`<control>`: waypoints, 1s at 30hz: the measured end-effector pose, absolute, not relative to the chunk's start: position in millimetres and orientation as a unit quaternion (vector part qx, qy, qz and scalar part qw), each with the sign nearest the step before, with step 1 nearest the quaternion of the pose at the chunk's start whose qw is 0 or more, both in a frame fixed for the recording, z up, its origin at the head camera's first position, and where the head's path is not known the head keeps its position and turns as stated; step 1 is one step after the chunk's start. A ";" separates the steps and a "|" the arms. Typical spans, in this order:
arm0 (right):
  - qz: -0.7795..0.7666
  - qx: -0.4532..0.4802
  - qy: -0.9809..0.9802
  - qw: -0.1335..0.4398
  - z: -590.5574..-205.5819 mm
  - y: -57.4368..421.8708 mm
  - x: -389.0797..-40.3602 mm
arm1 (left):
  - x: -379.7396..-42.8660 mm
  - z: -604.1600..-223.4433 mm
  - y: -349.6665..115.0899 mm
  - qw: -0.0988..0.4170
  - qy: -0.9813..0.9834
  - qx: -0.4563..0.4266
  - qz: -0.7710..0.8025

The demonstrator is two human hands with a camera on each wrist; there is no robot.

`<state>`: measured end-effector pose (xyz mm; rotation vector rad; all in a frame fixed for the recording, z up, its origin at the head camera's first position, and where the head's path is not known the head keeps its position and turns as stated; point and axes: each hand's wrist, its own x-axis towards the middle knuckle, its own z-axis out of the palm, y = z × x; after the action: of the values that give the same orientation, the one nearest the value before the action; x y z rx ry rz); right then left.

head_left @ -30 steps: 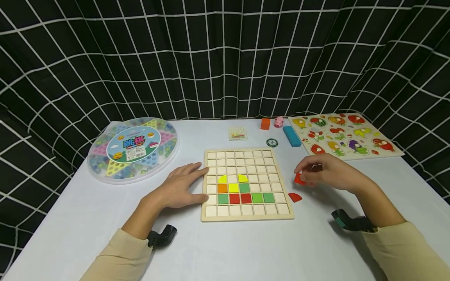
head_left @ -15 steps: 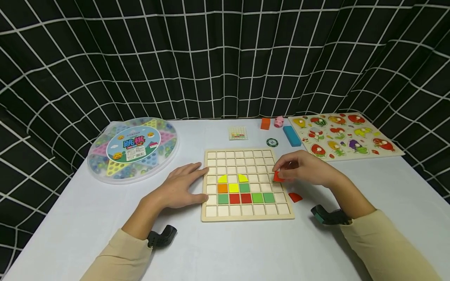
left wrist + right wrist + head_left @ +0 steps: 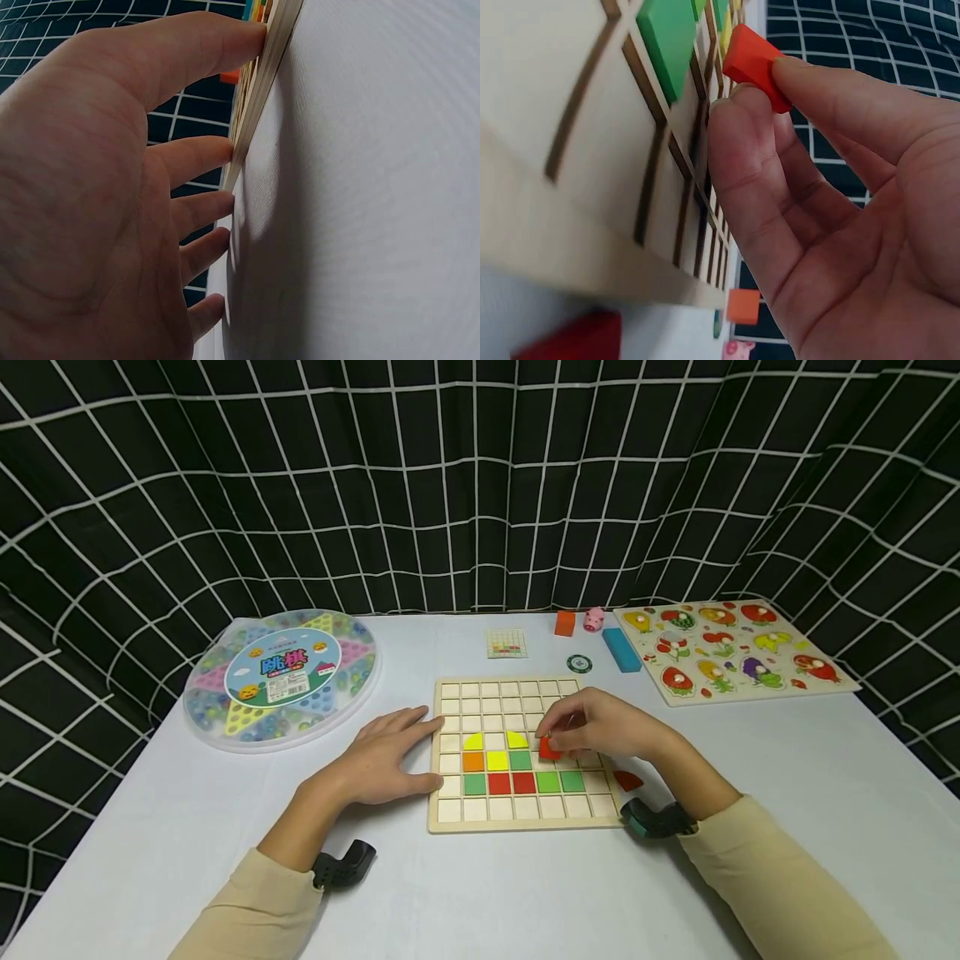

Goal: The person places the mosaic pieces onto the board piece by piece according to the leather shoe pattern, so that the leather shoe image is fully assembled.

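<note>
My right hand (image 3: 603, 727) pinches a red tile (image 3: 549, 748) between thumb and fingers over the wooden grid board (image 3: 525, 827). In the right wrist view the tile (image 3: 751, 61) is tilted and raised above the squares. Left of it on the board lie a yellow tile (image 3: 497, 761), an orange tile (image 3: 473, 762), yellow quarter-circle tiles (image 3: 517, 740), and a row of green tiles (image 3: 475, 784) and dark red tiles (image 3: 498, 783). My left hand (image 3: 390, 756) is spread at the board's left edge, thumb and index fingertips touching it.
A red quarter-circle tile (image 3: 628, 780) lies by the board's right edge. Behind stand a pattern card (image 3: 507, 643), a chip (image 3: 579, 663), an orange block (image 3: 565, 623), a pink pig (image 3: 593, 619) and a blue block (image 3: 622, 649). A Chinese checkers box (image 3: 281, 681) and a fruit puzzle (image 3: 738, 652) flank them.
Holding the red tile, my right hand has moved left from the table beside the board to above its squares. The left hand has stayed at the board's edge.
</note>
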<state>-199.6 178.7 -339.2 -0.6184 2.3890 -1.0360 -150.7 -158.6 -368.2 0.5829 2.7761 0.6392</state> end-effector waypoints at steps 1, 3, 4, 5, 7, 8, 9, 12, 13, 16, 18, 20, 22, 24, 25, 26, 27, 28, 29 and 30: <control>-0.377 -0.225 0.868 0.232 -339.7 176.9 -199.4 | -150.7 -368.3 -158.6 0.117 0.948 0.199 0.219; -0.378 -0.226 0.866 0.235 -339.9 173.5 -198.9 | -150.7 -368.4 -158.7 0.118 0.948 0.199 0.219; -0.377 -0.226 0.866 0.237 -340.0 172.1 -198.6 | -150.8 -368.4 -158.7 0.118 0.948 0.198 0.219; -0.377 -0.226 0.866 0.239 -340.2 170.9 -198.5 | -150.9 -368.3 -158.8 0.118 0.948 0.198 0.219; -0.376 -0.225 0.866 0.243 -340.2 168.6 -198.4 | -151.2 -368.2 -158.8 0.118 0.948 0.198 0.218; -0.373 -0.224 0.866 0.245 -340.5 167.5 -198.5 | -151.3 -368.1 -158.8 0.117 0.949 0.198 0.217; -0.369 -0.224 0.868 0.247 -340.7 166.6 -198.4 | -151.4 -368.0 -158.8 0.117 0.949 0.198 0.217; -0.356 -0.227 0.872 0.246 -340.4 163.9 -198.1 | -151.5 -368.1 -158.7 0.116 0.949 0.199 0.217; -0.350 -0.227 0.876 0.244 -340.1 163.0 -197.6 | -151.5 -368.2 -158.7 0.116 0.949 0.199 0.217; -0.330 -0.230 0.885 0.235 -339.4 161.2 -195.8 | -150.9 -368.5 -158.6 0.117 0.948 0.199 0.217; -0.320 -0.232 0.890 0.226 -339.5 160.4 -194.5 | -150.5 -368.6 -158.6 0.117 0.948 0.200 0.217; -0.314 -0.236 0.893 0.219 -339.6 159.8 -193.5 | -150.3 -368.5 -158.5 0.117 0.948 0.200 0.218; -0.312 -0.239 0.894 0.214 -340.4 159.8 -193.0 | -150.3 -368.4 -158.3 0.117 0.948 0.200 0.218; -0.313 -0.240 0.894 0.212 -340.9 160.1 -192.5 | -150.5 -368.5 -158.2 0.116 0.948 0.200 0.218; -0.315 -0.239 0.893 0.213 -341.0 160.5 -192.2 | -150.6 -368.5 -158.1 0.116 0.948 0.200 0.217; -0.318 -0.239 0.892 0.214 -341.0 161.1 -191.8 | -150.7 -368.6 -158.1 0.116 0.949 0.200 0.216; -0.320 -0.238 0.892 0.214 -340.5 161.9 -191.2 | -150.8 -368.7 -158.1 0.116 0.949 0.200 0.215; -0.322 -0.236 0.892 0.214 -339.8 162.9 -190.3 | -150.9 -368.8 -158.2 0.116 0.949 0.200 0.215; -0.325 -0.235 0.891 0.212 -339.0 164.2 -189.5 | -150.9 -368.8 -158.2 0.116 0.949 0.201 0.215; -0.327 -0.233 0.892 0.209 -338.2 165.5 -188.7 | -150.8 -368.8 -158.3 0.116 0.949 0.201 0.215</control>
<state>-188.7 165.5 -338.2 -0.6477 2.4803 -0.9102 -150.8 -158.3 -368.8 0.5884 2.7784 0.6300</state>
